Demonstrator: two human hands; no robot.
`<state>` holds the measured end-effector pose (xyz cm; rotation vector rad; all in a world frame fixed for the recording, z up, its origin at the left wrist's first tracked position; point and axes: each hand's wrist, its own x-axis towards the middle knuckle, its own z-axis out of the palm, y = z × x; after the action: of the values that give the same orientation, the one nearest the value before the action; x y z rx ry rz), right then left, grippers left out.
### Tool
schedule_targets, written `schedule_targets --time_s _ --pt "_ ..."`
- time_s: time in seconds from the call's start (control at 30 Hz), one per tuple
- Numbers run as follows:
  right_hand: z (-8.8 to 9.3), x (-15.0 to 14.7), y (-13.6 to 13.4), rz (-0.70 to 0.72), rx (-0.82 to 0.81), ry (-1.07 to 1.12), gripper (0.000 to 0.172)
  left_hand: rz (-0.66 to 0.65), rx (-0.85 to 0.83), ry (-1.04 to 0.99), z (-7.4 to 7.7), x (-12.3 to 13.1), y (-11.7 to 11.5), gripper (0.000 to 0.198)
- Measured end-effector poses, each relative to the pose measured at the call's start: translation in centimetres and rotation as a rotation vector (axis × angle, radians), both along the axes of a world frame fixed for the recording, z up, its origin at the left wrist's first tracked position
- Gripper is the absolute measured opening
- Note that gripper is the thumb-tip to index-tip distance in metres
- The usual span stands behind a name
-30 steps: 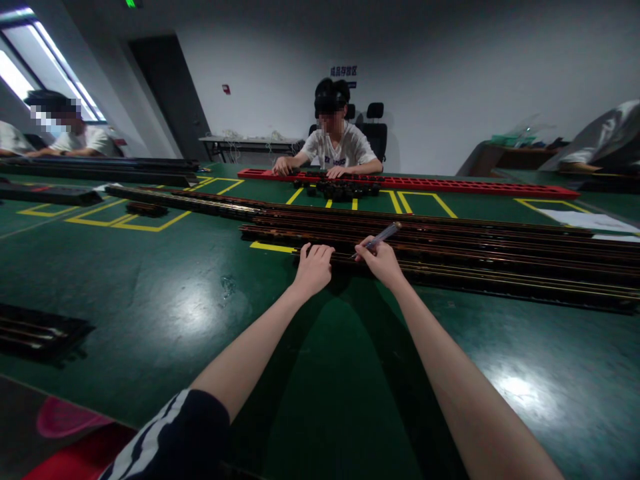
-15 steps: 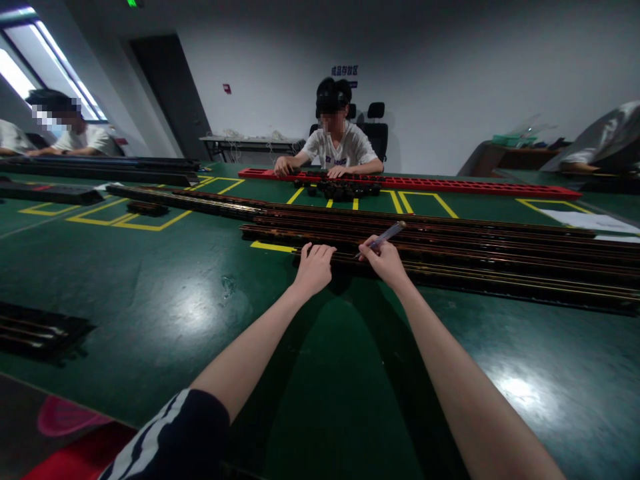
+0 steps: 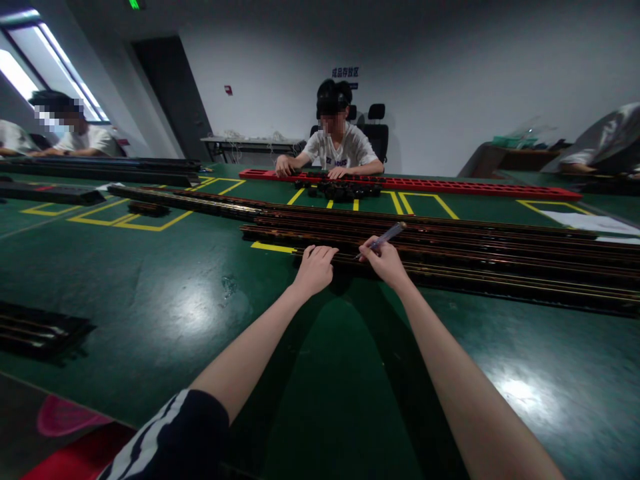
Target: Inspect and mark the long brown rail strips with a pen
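My right hand (image 3: 386, 264) is closed around a clear, slim pen (image 3: 389, 235), its tip pointing down and left onto the nearest of the long dark strips (image 3: 500, 277). Just to the left, my left hand (image 3: 316, 268) rests on that same strip near its left end, fingers stretched out over it and the thumb apart. Thin copper-coloured lines run along the strips, which lie side by side and extend off to the right. Whether the pen tip touches the strip is too small to tell.
Across the green table (image 3: 150, 280), a person (image 3: 345, 147) handles small black parts (image 3: 345, 187) beside a long red rack (image 3: 480, 185). More dark strips (image 3: 40, 327) lie at the left edge. White papers (image 3: 590, 220) lie at the right. Other people sit at the far left and right.
Almost nothing differs. Both hands and the pen stay at the same place on the strip; the whole view has shifted very slightly.
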<state>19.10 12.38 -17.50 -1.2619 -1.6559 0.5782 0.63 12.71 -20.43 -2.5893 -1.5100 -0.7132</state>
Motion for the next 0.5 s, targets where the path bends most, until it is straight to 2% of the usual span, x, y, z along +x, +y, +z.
schedule_targets --time_s 0.3,0.5 --pt "-0.41 0.07 0.22 0.012 -0.003 0.032 0.015 -0.006 -0.008 0.013 0.47 0.06 -0.24 0.041" --pt "-0.38 0.05 0.26 0.017 -0.012 0.037 0.012 0.003 0.009 0.027 0.52 0.18 -0.24 0.036"
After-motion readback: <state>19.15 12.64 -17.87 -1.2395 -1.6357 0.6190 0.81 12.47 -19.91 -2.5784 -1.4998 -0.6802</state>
